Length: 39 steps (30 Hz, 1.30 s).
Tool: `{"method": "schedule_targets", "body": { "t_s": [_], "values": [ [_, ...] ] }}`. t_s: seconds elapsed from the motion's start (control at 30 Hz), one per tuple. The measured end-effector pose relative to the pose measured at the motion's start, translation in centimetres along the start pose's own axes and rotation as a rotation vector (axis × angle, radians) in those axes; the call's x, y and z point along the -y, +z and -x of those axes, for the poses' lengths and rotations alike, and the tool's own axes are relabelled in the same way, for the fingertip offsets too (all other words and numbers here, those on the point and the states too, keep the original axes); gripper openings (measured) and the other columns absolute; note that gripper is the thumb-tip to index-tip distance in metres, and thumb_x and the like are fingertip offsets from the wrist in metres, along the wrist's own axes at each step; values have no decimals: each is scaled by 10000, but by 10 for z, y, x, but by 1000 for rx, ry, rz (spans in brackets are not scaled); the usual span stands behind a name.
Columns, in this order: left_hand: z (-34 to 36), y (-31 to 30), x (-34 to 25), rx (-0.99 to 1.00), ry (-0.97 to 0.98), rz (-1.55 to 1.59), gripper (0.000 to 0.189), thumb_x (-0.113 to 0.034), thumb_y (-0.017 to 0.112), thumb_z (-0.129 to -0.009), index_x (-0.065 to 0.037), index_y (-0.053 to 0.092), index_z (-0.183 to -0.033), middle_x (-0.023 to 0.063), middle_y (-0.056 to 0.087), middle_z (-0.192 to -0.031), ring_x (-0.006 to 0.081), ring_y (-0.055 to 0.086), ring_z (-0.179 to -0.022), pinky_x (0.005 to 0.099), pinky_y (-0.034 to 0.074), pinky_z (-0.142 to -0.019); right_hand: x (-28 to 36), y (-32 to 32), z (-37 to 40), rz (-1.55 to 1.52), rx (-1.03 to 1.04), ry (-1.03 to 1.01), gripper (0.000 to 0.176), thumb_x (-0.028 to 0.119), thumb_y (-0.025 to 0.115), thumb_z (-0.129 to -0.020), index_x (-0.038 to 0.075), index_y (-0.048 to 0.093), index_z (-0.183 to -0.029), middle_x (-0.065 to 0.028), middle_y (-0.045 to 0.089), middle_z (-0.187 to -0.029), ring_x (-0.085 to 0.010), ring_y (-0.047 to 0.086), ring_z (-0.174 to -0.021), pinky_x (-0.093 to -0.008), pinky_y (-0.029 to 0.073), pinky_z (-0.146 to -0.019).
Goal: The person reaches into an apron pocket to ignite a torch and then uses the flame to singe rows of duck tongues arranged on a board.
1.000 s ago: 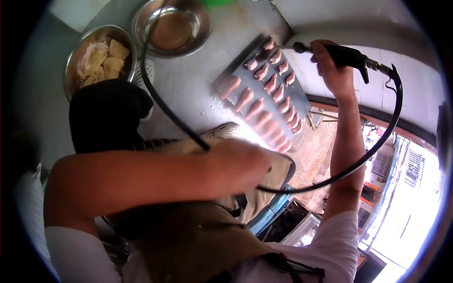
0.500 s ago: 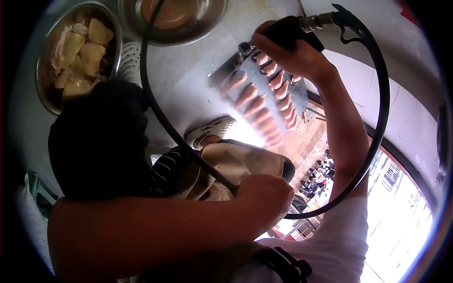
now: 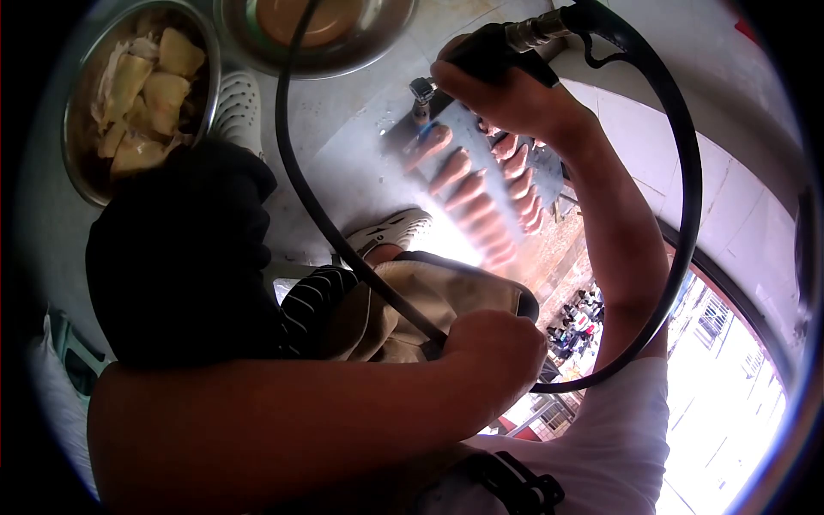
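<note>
My right hand (image 3: 515,99) is closed round the black handle of a gas torch (image 3: 489,53). The torch's metal nozzle (image 3: 421,89) points down over the near end of a row of drumsticks (image 3: 449,169), and a faint blue flame shows below it. A second row of drumsticks (image 3: 520,184) lies alongside on the same metal sheet (image 3: 493,176). From the torch's back end a thick black hose (image 3: 689,172) loops round. My left hand (image 3: 496,348) is closed round this hose low in the view; its fingertips are hidden.
At the upper left stands a steel bowl (image 3: 75,159) with pale pieces of meat. Beside it is another steel bowl (image 3: 365,60) with a brownish content. My shoes (image 3: 390,232) rest on the grey floor (image 3: 322,146). A tiled wall (image 3: 652,129) rises at the right, with a bright opening below.
My right hand has carried the torch left, and its nozzle is now over the first drumstick of the nearer row. My left hand has shifted slightly right and up with the hose.
</note>
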<state>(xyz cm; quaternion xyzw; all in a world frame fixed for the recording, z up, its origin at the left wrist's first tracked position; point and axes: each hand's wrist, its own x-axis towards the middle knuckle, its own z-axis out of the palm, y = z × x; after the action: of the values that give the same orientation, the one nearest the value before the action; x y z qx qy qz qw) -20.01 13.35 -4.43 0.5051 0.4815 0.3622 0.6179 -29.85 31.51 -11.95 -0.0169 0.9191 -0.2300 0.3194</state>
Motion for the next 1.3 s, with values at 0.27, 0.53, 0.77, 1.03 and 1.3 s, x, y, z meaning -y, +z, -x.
{"method": "schedule_targets", "body": {
  "t_s": [0.27, 0.53, 0.77, 1.03, 1.3],
  "values": [
    [-8, -3, -2, 59, -11, 15, 198, -140, 599, -893, -26, 738, -812, 136, 729, -801, 255, 740, -732, 389, 585, -585, -19, 13, 4, -75, -85, -5, 297, 286, 579, -983, 4, 669, -962, -107, 602, -675, -165, 580, -621, -332, 489, -626],
    [-16, 3, -2, 34, -5, 12, 199, -121, 590, -885, -24, 745, -807, 132, 726, -783, 260, 739, -727, 393, 586, -598, -33, 9, 12, 267, -90, -280, 204, 272, 614, -959, 80, 639, -1025, -96, 615, -769, -197, 597, -682, -332, 519, -653],
    [-20, 4, -3, 42, -20, 22, 198, -112, 582, -879, -28, 754, -830, 136, 730, -802, 263, 743, -747, 396, 586, -610, -70, 24, 16, 589, -193, -532, 470, 114, 722, -820, 257, 580, -1245, -72, 654, -1011, -265, 675, -862, -351, 612, -684],
    [-21, 4, -4, 46, -10, -3, 200, -122, 585, -889, -22, 755, -853, 133, 733, -832, 260, 744, -749, 388, 587, -600, -60, 21, 25, 892, -223, -531, 270, 372, 494, -1047, 127, 569, -1132, 21, 572, -873, -61, 586, -806, -211, 511, -715],
    [-23, 5, -4, 57, -20, -5, 202, -135, 585, -900, -28, 756, -893, 125, 737, -845, 257, 746, -778, 387, 596, -623, -59, 19, 27, 696, -219, -573, 487, 108, 760, -784, 221, 567, -1217, -98, 655, -947, -277, 672, -786, -341, 598, -584]
  ]
}}
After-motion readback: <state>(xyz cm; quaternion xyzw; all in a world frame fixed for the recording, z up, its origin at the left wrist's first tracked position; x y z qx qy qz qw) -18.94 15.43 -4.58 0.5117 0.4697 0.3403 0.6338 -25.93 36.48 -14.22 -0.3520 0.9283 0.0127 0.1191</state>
